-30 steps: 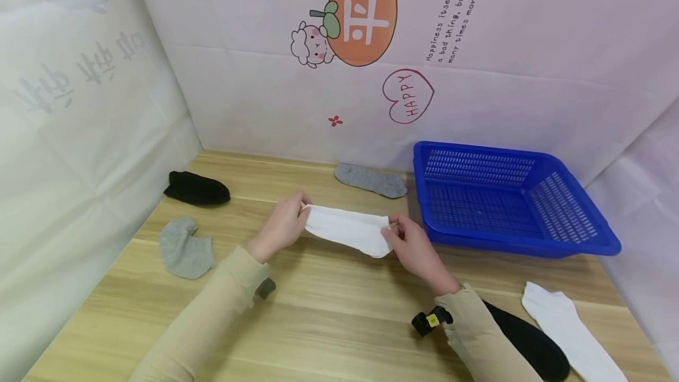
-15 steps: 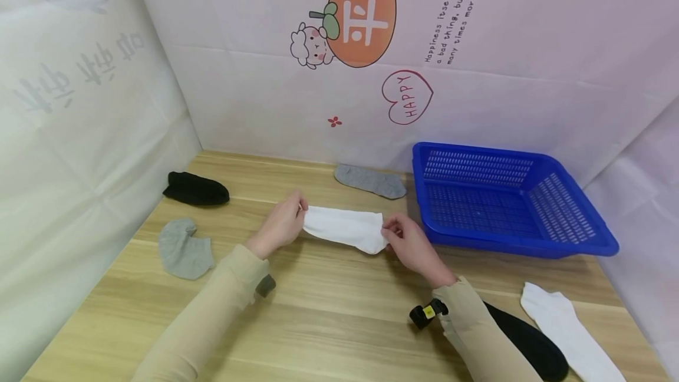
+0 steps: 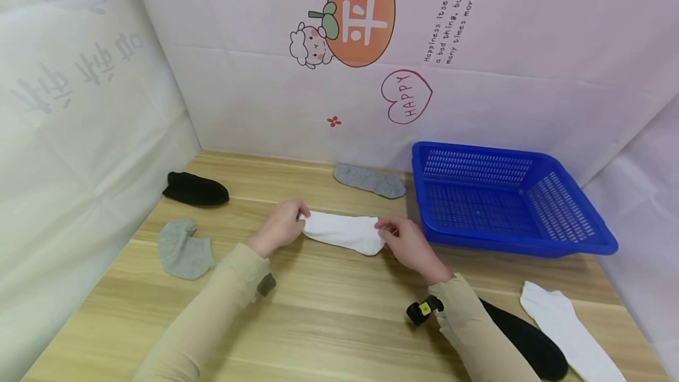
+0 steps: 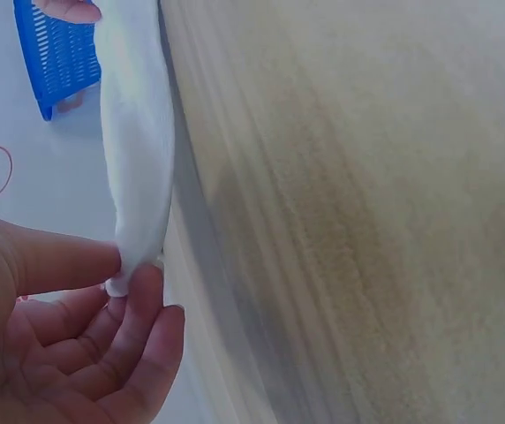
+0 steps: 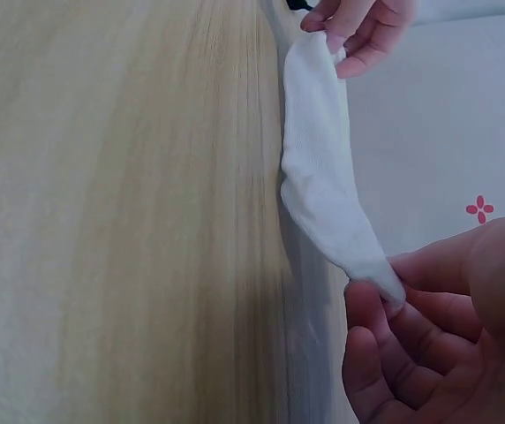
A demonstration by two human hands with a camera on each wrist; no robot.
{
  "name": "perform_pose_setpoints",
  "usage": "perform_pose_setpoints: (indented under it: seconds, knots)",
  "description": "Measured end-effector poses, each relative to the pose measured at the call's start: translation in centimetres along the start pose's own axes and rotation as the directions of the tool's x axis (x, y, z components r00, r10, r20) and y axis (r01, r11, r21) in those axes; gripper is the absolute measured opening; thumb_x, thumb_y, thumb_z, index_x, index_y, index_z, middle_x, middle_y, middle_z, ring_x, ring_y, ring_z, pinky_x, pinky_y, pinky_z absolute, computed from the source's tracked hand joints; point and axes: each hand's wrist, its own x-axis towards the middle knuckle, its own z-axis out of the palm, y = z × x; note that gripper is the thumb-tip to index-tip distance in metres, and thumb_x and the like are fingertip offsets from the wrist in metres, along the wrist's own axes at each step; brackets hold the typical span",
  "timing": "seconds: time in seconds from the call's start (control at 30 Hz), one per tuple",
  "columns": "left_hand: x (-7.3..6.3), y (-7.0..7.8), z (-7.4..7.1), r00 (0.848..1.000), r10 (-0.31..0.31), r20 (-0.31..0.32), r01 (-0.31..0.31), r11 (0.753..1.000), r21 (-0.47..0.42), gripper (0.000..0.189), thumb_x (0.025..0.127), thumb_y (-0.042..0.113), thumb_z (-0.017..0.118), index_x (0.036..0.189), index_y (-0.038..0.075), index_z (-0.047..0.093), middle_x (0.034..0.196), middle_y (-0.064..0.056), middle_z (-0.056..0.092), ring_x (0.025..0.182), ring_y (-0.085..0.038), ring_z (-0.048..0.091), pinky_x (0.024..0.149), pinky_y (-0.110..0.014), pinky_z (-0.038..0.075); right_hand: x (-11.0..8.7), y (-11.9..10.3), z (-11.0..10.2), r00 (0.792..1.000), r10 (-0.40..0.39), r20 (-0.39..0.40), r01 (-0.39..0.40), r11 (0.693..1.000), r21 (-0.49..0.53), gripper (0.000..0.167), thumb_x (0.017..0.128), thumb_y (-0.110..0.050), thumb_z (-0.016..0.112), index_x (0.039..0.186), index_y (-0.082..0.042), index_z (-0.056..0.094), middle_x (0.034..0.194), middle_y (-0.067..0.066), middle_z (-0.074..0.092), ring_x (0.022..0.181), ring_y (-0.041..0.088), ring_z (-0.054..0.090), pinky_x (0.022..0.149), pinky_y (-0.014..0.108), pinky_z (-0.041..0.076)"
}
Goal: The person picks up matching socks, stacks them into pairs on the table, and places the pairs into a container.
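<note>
A white sock is stretched sideways between both hands, low over the wooden table. My left hand pinches its left end between thumb and fingertips, as the left wrist view shows. At the opposite end, my right hand pinches the sock too; the right wrist view has thumb and fingers closed on that tip. Just behind lies a grey sock. Whether the white sock's underside touches the table, I cannot tell.
A blue plastic basket stands at the back right. On the left lie a black sock and a light grey sock. Another black sock, partly under the right sleeve, and another white sock lie front right.
Both hands have lowered the white sock toward the table, and its right end has shifted slightly left. It hangs flatter now. The other socks and the basket stay put.
</note>
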Motion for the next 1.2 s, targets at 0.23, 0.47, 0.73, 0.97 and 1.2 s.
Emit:
perform_pose_setpoints:
  seconds: [0.23,0.47,0.73,0.97,1.2]
  knots:
    - [-0.1,-0.1,0.3,1.000,0.001,0.014,-0.001,1.000,-0.001,0.028,0.085,-0.014,0.057,0.106,-0.005,0.072,0.112,-0.020,0.070,0.100,-0.030,0.062,0.093,-0.044,0.050,0.1,0.1,0.3,0.999,-0.031,0.018,0.032,0.998,-0.047,0.022,0.102,-0.003,0.059,0.117,-0.005,0.075,0.112,0.012,0.068,0.071,0.018,0.058,0.059,0.033,0.048]
    - [-0.1,-0.1,0.5,0.998,-0.038,0.049,0.037,0.999,0.030,0.040,0.080,-0.018,0.054,0.114,-0.007,0.071,0.120,-0.022,0.068,0.112,-0.033,0.060,0.099,-0.046,0.047,0.4,0.1,0.8,0.996,-0.075,0.052,0.081,0.989,-0.126,0.023,0.101,-0.003,0.060,0.118,-0.001,0.075,0.122,0.015,0.069,0.084,0.019,0.057,0.069,0.033,0.047]
    - [-0.3,-0.3,0.6,0.997,-0.043,0.069,0.041,0.999,0.031,0.042,0.079,-0.020,0.055,0.118,-0.009,0.069,0.125,-0.026,0.064,0.124,-0.041,0.056,0.105,-0.049,0.044,0.8,-0.1,1.1,0.994,-0.071,0.080,0.082,0.986,-0.144,0.026,0.093,-0.001,0.070,0.119,0.002,0.073,0.112,0.012,0.071,0.090,0.020,0.062,0.076,0.035,0.051]
    - [-0.4,-0.1,0.8,0.996,-0.046,0.078,0.042,0.998,0.052,0.038,0.083,-0.018,0.058,0.119,-0.010,0.069,0.126,-0.027,0.064,0.124,-0.043,0.056,0.105,-0.049,0.044,0.9,0.0,1.4,0.996,-0.055,0.076,0.067,0.983,-0.170,0.032,0.088,-0.002,0.076,0.120,0.000,0.073,0.107,0.008,0.070,0.092,0.019,0.060,0.083,0.040,0.052]
    - [-0.4,0.3,0.7,0.995,-0.063,0.071,0.052,0.988,0.147,0.034,0.084,-0.013,0.063,0.117,-0.009,0.070,0.123,-0.026,0.062,0.118,-0.041,0.057,0.104,-0.048,0.045,0.9,0.1,1.2,0.997,-0.050,0.054,0.060,0.978,-0.201,0.032,0.085,-0.008,0.082,0.116,-0.003,0.075,0.088,0.000,0.063,0.082,0.017,0.056,0.075,0.036,0.049]
